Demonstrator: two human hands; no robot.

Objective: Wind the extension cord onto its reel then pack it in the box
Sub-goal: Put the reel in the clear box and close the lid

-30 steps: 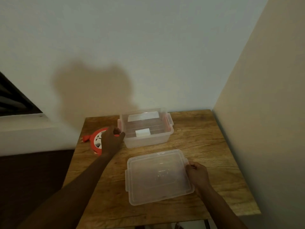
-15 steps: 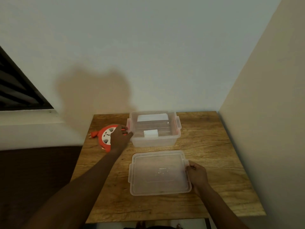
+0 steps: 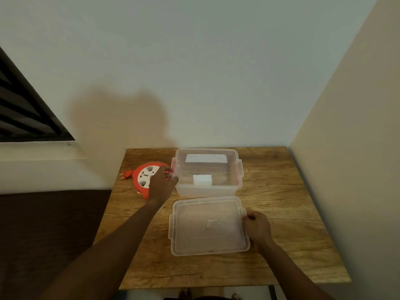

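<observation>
An orange extension cord reel [image 3: 142,177] with a white socket face lies flat at the table's back left, its orange plug [image 3: 126,174] sticking out to the left. My left hand [image 3: 162,184] lies over the reel's right side, fingers curled round its rim beside the box. The clear plastic box [image 3: 236,185] stands open just right of the reel, with white labels showing through it. Its clear lid [image 3: 207,226] lies flat in front of the box. My right hand [image 3: 257,226] grips the lid's right edge.
The wooden table [image 3: 281,213] sits in a corner, with a pale wall behind and a beige wall close on the right. A dark louvred window [image 3: 23,113] is at the left. Dark floor lies left of the table.
The view has shifted, so the table sits more to the right in frame. My left hand stays on the reel and my right hand stays on the lid's edge.
</observation>
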